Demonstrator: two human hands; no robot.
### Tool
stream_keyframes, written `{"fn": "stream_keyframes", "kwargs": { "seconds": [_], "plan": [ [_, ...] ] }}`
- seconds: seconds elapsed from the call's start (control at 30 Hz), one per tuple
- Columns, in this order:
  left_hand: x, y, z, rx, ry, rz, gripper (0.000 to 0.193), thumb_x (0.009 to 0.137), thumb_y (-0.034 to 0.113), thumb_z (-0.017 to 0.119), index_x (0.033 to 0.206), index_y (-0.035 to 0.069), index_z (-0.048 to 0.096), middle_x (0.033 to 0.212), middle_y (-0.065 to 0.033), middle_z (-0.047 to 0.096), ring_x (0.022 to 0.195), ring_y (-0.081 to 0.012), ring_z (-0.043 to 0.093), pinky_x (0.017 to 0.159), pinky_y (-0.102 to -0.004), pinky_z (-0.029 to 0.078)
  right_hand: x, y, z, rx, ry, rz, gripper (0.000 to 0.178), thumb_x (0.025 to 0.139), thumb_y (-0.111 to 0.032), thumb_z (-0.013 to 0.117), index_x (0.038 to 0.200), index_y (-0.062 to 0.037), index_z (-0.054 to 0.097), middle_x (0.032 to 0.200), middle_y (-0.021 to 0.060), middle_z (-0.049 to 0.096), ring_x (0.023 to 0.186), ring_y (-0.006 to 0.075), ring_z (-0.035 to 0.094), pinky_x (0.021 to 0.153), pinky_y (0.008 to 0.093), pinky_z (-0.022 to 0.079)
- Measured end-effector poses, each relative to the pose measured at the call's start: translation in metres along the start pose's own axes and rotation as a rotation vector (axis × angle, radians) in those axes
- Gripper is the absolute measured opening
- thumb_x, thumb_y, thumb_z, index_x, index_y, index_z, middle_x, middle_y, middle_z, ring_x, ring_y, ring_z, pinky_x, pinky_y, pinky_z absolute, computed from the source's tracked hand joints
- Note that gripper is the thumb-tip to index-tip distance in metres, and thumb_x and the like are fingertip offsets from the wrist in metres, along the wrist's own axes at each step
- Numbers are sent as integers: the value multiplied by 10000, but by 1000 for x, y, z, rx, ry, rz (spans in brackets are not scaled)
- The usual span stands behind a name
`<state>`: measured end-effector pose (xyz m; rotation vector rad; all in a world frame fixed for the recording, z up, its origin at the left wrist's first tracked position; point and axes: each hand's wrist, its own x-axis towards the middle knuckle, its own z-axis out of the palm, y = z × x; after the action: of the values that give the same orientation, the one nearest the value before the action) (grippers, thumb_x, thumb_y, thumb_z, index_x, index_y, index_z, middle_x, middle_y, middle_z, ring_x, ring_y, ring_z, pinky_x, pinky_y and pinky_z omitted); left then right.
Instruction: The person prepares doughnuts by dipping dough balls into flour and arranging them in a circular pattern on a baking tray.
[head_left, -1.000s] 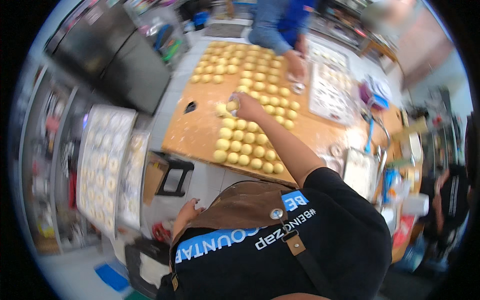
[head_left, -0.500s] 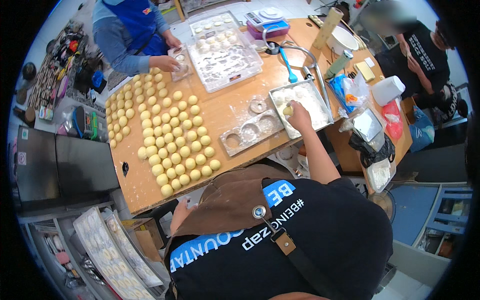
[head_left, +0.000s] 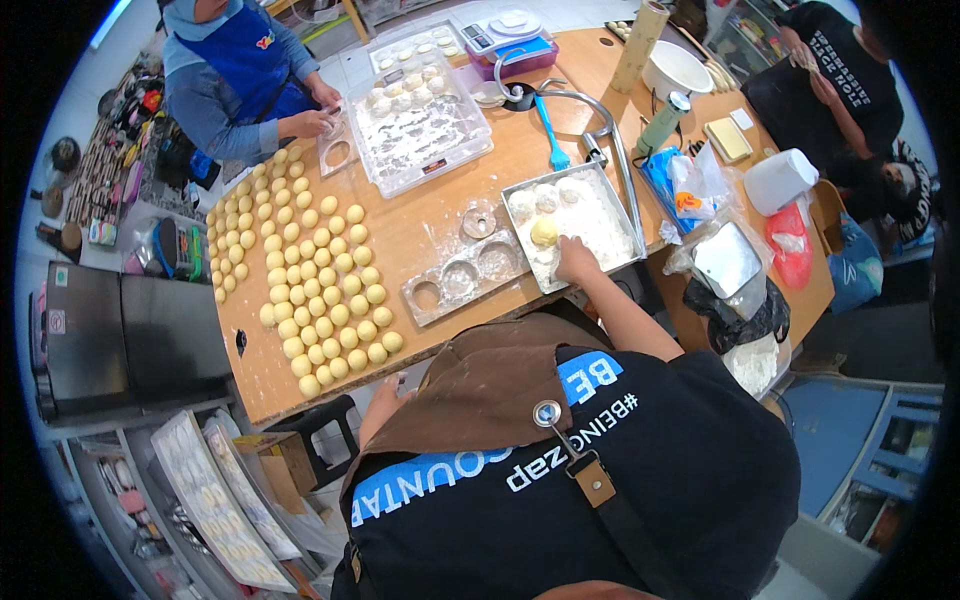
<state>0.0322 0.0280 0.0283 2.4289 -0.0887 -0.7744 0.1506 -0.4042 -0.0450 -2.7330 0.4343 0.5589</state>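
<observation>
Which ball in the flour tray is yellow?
The dough ball nearest the right hand in the flour tray: its surface shows yellow, while the other balls there look floury white.

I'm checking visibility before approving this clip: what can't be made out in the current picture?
All in the head view:
Left hand: partly covered by the brown apron; whether it holds anything is unclear.
Right hand: fingertips too small to tell whether they touch the yellow dough ball.
Co-worker in blue: head mostly cut off by the upper edge.
Far-right co-worker's hand: too small to tell what it holds.
</observation>
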Motion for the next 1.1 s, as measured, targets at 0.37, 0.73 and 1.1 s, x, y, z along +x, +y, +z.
{"fn": "stream_keyframes", "kwargs": {
  "seconds": [0.37, 0.73, 1.1],
  "plan": [
    [-7, -12, 50, -101, -9, -179, 508, 813, 280, 656, 1210, -1, 511, 1196, -238, 549, 1131, -359, 522, 940, -394, 419, 45, 18, -38, 738, 50, -105, 301, 686, 15, 619, 985, -8, 642, 922, 199, 663, 879, 324, 642, 769, 379, 494],
    [-18, 4, 45, -89, -2, -272, 543, 815, 299, 658, 1238, -1, 497, 1224, -243, 535, 1165, -355, 505, 971, -395, 404, 48, -7, -60, 332, 68, -473, 323, 729, 6, 554, 1035, -43, 644, 941, 210, 650, 930, 348, 615, 828, 381, 472],
    [-17, 2, 52, -130, -6, -253, 552, 810, 310, 662, 1238, 2, 497, 1213, -235, 542, 1152, -358, 512, 958, -394, 412, 41, -15, -5, 151, -17, -520, 410, 713, 2, 512, 1120, -23, 556, 1093, 257, 565, 1051, 386, 537, 928, 414, 426]
  ]
}}
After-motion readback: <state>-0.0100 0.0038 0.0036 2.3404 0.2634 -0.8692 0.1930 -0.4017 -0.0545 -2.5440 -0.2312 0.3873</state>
